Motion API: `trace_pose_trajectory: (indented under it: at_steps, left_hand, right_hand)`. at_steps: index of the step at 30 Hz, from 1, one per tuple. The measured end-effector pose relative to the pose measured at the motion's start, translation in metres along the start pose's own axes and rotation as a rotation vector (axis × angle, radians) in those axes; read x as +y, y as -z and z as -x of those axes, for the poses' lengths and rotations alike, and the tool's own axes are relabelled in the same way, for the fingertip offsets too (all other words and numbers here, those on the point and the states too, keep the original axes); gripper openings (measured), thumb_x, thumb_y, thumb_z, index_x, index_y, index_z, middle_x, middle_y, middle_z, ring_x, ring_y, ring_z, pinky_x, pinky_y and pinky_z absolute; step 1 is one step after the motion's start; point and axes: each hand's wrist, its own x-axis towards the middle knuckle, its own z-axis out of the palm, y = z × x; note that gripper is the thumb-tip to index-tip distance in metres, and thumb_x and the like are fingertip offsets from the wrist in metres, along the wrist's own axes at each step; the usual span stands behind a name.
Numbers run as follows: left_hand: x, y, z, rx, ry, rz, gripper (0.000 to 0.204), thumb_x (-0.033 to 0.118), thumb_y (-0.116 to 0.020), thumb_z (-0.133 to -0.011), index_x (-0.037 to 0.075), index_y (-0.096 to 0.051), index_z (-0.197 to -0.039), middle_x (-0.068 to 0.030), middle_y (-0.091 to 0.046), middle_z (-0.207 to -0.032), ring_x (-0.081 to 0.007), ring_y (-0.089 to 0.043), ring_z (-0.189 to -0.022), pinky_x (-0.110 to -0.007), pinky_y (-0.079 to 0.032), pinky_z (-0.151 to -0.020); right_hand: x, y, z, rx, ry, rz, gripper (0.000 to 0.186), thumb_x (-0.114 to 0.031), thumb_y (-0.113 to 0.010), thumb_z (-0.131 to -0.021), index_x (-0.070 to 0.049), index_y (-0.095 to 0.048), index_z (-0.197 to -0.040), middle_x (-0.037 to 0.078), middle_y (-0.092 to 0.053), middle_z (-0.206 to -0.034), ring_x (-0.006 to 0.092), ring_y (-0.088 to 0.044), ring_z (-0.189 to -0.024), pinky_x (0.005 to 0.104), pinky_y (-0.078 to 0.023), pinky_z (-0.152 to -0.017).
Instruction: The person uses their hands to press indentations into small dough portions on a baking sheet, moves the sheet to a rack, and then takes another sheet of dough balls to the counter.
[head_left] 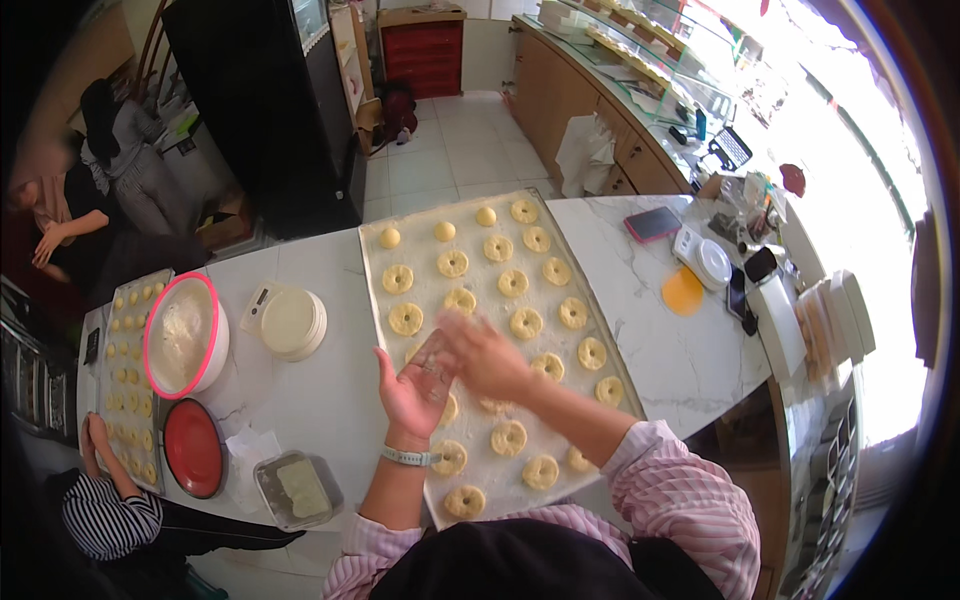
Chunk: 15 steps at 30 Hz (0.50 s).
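Note:
My left hand is held palm up with fingers stretched out, over a large baking tray. My right hand, blurred by motion, meets or crosses the left one at the fingers; whether anything small is between them I cannot make out. Beneath and around both hands are rows of pale dough rings, dusted on the tray. A few round dough balls sit near the tray's far end, with more rings beside them.
Left are a pink-rimmed bowl, scale, red plate, plastic tub and second tray beside a co-worker's hands. Right are a phone and small scale. Two more people are at back left.

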Motion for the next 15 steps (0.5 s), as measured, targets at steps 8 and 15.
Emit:
trace_pose_trajectory:
  at_steps: [8, 15]
  left_hand:
    - [-0.028, 0.008, -0.006, 0.143, -0.142, 0.067, 0.077, 0.053, -0.032, -0.093, -0.011, -0.025, -0.135, -0.0241, -0.032, -0.140, -0.0315, -0.031, -0.132, -0.041, -0.029, -0.109]
    - [-0.018, 0.018, 0.018, 0.356, -0.312, -0.026, 0.062, 0.042, -0.035, -0.096, -0.009, -0.033, -0.131, -0.0224, -0.041, -0.134, -0.0295, -0.039, -0.127, -0.041, -0.034, -0.106]
  right_hand:
    - [0.203, -0.009, -0.123, 0.078, -0.285, 0.155, 0.065, -0.048, -0.017, -0.096, -0.003, -0.017, -0.143, 0.013, -0.016, -0.149, 0.0232, -0.012, -0.139, 0.0422, -0.010, -0.113]
    - [0.220, -0.036, -0.138, -0.175, -0.217, 0.069, 0.066, -0.049, -0.021, -0.095, -0.003, -0.018, -0.143, 0.010, -0.017, -0.150, 0.0211, -0.012, -0.139, 0.0428, -0.008, -0.113]
